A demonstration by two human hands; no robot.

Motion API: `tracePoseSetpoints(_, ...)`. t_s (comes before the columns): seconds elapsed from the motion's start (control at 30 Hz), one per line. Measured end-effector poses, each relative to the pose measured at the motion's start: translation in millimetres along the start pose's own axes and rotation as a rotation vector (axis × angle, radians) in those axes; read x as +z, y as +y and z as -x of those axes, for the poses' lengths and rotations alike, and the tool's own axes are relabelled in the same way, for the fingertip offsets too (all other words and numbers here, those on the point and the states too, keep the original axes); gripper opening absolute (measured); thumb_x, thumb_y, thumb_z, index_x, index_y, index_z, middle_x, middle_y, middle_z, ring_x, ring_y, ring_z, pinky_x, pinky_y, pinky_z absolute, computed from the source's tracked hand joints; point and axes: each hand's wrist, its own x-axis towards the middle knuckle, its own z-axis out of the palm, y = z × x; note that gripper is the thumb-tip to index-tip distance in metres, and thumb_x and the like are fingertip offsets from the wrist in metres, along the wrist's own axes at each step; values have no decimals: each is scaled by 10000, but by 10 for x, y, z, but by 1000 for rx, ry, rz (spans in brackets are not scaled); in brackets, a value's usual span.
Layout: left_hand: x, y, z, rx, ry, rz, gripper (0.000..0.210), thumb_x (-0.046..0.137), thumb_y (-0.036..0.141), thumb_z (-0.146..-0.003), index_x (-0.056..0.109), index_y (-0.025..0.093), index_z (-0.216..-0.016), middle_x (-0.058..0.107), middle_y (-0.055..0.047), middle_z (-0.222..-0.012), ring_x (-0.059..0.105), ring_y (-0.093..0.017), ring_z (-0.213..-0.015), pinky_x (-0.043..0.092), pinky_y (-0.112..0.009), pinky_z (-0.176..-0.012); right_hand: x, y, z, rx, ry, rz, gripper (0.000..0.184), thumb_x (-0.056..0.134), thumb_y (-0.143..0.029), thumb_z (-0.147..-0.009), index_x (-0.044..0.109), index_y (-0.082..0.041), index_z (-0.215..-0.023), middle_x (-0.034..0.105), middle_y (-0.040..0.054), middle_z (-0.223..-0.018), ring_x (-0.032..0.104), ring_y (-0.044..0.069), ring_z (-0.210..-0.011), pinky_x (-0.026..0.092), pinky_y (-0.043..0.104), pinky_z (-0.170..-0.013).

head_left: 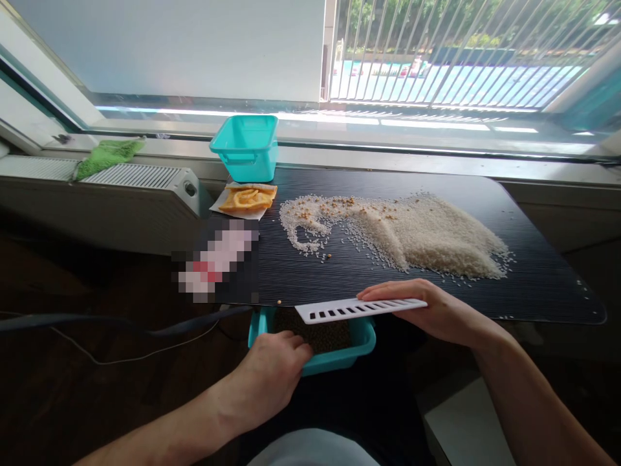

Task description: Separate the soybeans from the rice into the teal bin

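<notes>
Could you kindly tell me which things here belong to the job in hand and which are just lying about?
In use, it seems:
white slotted plate, in the right hand
lower tub, at the left hand
rice and yellowish bits, on the table

Lying about, probably:
orange cloth
green cloth
upper tub, less certainly

The dark, grooved tabletop (291,278) has rounded corners at its right end and carries a broad, uneven spread of white rice (436,226) from its middle toward the right. Small yellow-orange grains (349,202) dot mostly the rice's left and far part, with a few strays nearer the front edge. By the far left corner lies a crumpled orange cloth (247,197) on something white.
</notes>
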Motion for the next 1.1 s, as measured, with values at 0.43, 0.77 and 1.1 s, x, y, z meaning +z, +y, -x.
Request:
tracePoseSetpoints(0.43,-23,-236,450,-135,37,-35,176,477,64,-835,613,176,-834,661,-61,-851,620,-243,-814,488,-357,-721,700,-191,-819,-280,63,115,373,486,-120,-857,717,-213,-1134,740,8,-1116,679,199,-1030,516,313,-925)
tracePoseSetpoints(0.77,-7,-356,635,-130,104,32,177,459,72,-843,610,164,-830,675,-70,-893,633,-238,-859,488,-355,-757,532,-230,-475,-312,-99,108,329,529,-124,-884,712,-215,-1143,720,32,-1171,663,196,-1077,500,277,-943)
tracePoseSetpoints(1.1,-61,-437,856,-263,92,27,201,451,111,-882,638,181,-873,674,-61,-897,627,-227,-867,466,-343,-771,924,-285,-905,-330,24,110,340,497,-141,-878,724,-230,-1114,732,13,-1138,666,201,-1068,506,312,-947)
